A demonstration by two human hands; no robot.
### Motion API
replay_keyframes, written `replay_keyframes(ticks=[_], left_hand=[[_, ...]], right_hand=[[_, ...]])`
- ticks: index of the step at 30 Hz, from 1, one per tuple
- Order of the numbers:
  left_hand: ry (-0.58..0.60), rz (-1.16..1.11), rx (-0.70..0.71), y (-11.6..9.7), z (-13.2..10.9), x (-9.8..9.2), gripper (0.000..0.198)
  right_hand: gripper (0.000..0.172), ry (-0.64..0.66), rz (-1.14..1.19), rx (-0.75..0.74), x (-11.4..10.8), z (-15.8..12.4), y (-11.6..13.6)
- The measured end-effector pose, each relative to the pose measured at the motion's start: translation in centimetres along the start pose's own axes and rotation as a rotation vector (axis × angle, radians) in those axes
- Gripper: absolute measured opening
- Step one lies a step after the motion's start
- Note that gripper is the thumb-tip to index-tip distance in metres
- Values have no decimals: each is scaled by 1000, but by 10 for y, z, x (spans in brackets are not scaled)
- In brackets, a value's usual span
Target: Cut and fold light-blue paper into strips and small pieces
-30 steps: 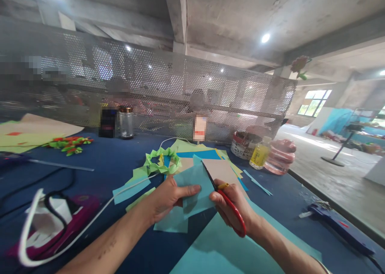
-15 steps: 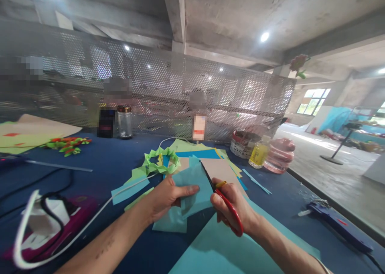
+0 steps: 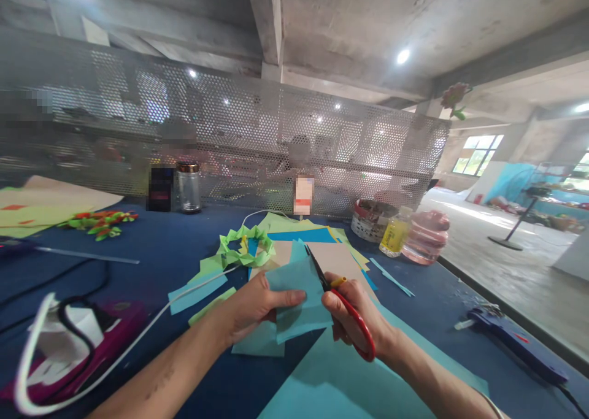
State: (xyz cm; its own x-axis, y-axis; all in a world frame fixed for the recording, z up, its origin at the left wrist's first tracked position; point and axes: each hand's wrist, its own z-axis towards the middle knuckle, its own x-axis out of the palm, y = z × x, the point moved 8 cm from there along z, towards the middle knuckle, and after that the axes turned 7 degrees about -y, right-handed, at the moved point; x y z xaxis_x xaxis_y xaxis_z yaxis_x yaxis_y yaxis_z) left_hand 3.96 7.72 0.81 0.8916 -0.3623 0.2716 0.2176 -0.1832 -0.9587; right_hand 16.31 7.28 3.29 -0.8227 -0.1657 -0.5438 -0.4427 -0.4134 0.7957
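A dark blue table (image 3: 161,235) runs back to a grey perforated screen (image 3: 257,124) on the far side, a green paper ring (image 3: 262,247) lying left of centre. In front of me, my left hand (image 3: 255,305) pinches a light blue piece of paper (image 3: 301,321), thumb on top, while my right hand (image 3: 356,308) is closed round the red-handled scissors (image 3: 356,316), dark blades pointing away from me by the paper's right edge. A large blue sheet (image 3: 340,382) lies near me, to the right.

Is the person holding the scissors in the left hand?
No, the right hand holds the red-handled scissors, while the left hand grips blue paper.
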Motion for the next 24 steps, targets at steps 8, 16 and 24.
replay_keyframes(ticks=[8, 16, 24], left_hand=[[-6, -11, -7, 0, 2, -6, 45], [-194, -21, 2, -11, 5, -33, 45], [-254, -83, 9, -13, 8, -44, 35]], right_hand=[[59, 35, 31, -31, 1, 2, 2], [55, 25, -48, 54, -8, 9, -6], [43, -83, 58, 85, -43, 11, 4]])
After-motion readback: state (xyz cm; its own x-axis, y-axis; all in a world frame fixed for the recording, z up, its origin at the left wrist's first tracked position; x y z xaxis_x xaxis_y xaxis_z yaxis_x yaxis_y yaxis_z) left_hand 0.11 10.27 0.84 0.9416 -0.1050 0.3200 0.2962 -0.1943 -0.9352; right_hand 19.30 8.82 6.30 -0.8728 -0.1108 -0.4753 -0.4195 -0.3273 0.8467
